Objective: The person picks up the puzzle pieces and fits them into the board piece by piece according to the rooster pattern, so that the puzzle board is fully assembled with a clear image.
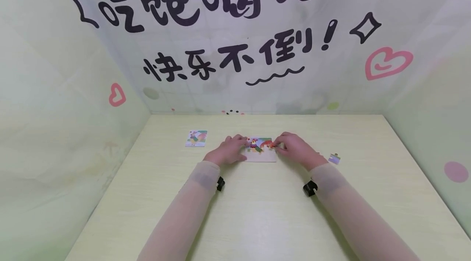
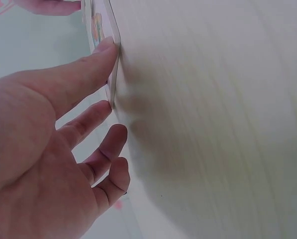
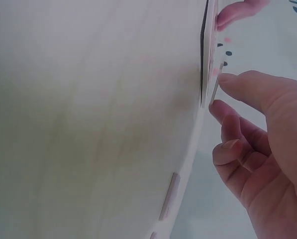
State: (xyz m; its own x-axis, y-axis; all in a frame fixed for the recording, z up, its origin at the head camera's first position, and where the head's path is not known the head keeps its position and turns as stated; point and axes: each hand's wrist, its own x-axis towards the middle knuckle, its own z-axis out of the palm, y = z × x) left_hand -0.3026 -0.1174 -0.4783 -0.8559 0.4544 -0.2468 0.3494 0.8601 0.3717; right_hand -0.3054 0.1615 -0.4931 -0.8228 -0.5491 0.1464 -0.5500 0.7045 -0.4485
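Note:
A small puzzle board point(image 1: 260, 156) lies flat on the table, its upper part covered by a colourful rooster picture and its lower part bare and pale. My left hand point(image 1: 232, 149) holds the board's left edge, with the thumb point(image 2: 96, 62) and index fingertip against it and the other fingers loosely bent. Between thumb and index finger, my right hand point(image 1: 296, 148) pinches a thin puzzle piece point(image 3: 216, 88). This piece is tilted at the board's upper right, overlapping the orange part of the picture in the head view. The right hand's other fingers are curled.
A square picture card point(image 1: 196, 138) with a similar rooster lies at the back left. Right of my right hand lies a loose puzzle piece point(image 1: 334, 158), with another point(image 1: 318, 153) mostly hidden by the wrist. A printed cloth wall point(image 1: 228, 97) borders the pale table point(image 1: 250, 212).

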